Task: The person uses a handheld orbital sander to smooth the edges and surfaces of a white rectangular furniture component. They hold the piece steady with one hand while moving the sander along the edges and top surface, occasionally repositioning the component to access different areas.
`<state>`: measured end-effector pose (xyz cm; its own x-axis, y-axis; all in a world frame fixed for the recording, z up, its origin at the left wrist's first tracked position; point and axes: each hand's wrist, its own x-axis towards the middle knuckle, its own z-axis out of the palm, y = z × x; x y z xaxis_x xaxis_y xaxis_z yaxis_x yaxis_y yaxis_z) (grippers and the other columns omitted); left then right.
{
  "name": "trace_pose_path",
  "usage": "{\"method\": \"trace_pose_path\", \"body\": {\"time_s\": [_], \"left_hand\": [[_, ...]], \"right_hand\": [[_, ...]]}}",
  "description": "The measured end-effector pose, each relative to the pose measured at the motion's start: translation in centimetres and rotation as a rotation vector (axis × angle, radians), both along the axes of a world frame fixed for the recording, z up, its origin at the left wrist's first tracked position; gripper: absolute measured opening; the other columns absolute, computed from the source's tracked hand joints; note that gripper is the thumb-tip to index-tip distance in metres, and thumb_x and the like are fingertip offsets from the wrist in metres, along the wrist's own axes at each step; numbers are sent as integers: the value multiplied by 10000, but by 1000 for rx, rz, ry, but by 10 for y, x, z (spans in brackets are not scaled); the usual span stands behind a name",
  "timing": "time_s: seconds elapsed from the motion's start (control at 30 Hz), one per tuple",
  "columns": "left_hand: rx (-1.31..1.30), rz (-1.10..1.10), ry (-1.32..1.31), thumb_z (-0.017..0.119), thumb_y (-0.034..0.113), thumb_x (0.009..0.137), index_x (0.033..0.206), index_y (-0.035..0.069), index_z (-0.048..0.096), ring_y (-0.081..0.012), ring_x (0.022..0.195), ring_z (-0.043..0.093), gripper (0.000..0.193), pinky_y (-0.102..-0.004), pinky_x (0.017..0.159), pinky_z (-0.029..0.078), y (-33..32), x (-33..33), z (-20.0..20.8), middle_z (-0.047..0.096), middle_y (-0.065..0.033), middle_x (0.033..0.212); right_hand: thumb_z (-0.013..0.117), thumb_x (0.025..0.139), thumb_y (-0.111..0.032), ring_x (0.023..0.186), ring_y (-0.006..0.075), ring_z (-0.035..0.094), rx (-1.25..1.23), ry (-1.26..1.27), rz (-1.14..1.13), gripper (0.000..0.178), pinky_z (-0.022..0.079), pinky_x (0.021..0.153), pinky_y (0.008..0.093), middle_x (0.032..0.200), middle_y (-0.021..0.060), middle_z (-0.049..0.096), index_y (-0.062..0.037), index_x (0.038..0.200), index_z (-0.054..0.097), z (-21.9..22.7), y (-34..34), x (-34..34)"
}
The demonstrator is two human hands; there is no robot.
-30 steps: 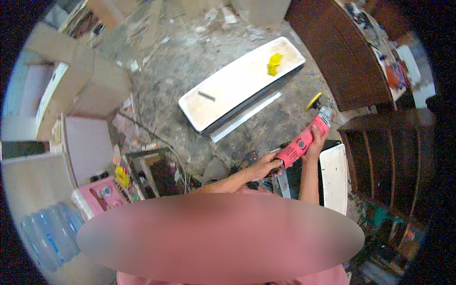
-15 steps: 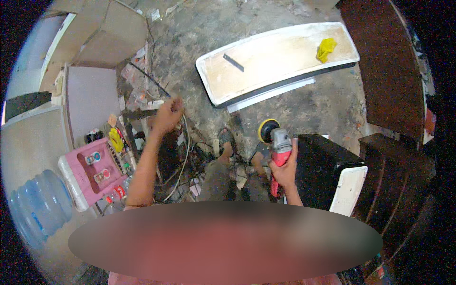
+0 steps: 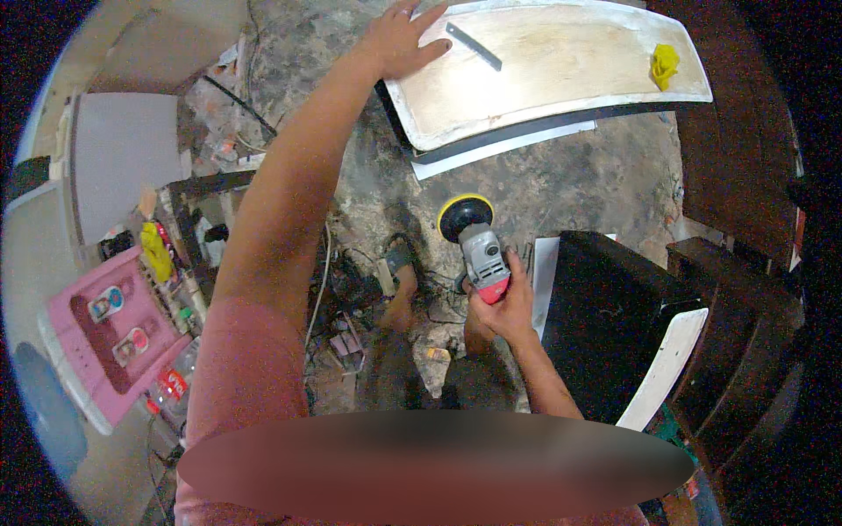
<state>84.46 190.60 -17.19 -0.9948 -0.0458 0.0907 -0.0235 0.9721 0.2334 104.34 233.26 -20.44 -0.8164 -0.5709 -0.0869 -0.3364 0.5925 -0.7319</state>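
My left hand [image 3: 396,46] reaches far forward with its fingers spread over the left end of a pale, white-edged curved panel [image 3: 561,66]; whether it touches the surface I cannot tell. Beside those fingertips a flat metal strip [image 3: 474,47] lies on the panel, and a crumpled yellow cloth [image 3: 665,67] rests near the right end. My right hand [image 3: 509,307] is wrapped around the red and grey body of an angle polisher [image 3: 485,260]. The polisher's round black pad with a yellow rim [image 3: 466,216] points forward, above the floor and apart from the panel.
A black box-like piece [image 3: 605,316] with a white-edged board [image 3: 667,364] stands at right, near dark brown furniture [image 3: 737,316]. At left are a pink tray-like unit [image 3: 101,329], a plastic bottle [image 3: 180,381] and a pale cable [image 3: 321,280]. Debris litters the floor.
My left hand has gone forward from above the clutter at left to the panel, its fingers spreading. The polisher in my right hand has shifted left and turned. The view has moved closer to the panel.
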Motion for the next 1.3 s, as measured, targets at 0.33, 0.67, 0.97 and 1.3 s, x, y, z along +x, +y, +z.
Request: {"method": "trace_pose_path", "body": {"time_s": [0.33,0.67,0.97,1.3], "left_hand": [[-1,37,17,489,564,1021,1583,69,386,-477,1366,480,756,-529,1156,384,3,5,-18,475,-306,1508],[-35,-5,101,523,568,1009,1572,90,412,-450,1385,470,746,-528,1160,376,-4,1,-34,468,-281,1526],[-119,5,139,492,604,1017,1590,175,404,-444,1353,523,721,-541,1141,401,-4,1,-37,503,-250,1515],[-68,-3,147,512,590,1010,1580,162,419,-458,1344,528,719,-544,1139,401,-6,1,-39,503,-258,1515]], "right_hand": [[865,692,-314,1005,418,654,-51,219,9,930,578,770,504,1173,192,607,-124,1502,447,-15,-52,0],[865,656,-233,961,413,656,4,157,54,975,571,771,481,1173,200,622,-109,1514,418,-10,-65,-18],[857,696,-254,954,407,666,-75,180,91,931,573,749,479,1200,191,612,-142,1514,426,-12,-71,-18],[842,713,-312,1010,402,676,-21,72,29,916,587,789,489,1229,193,609,-158,1524,445,-18,-62,-23]]}}
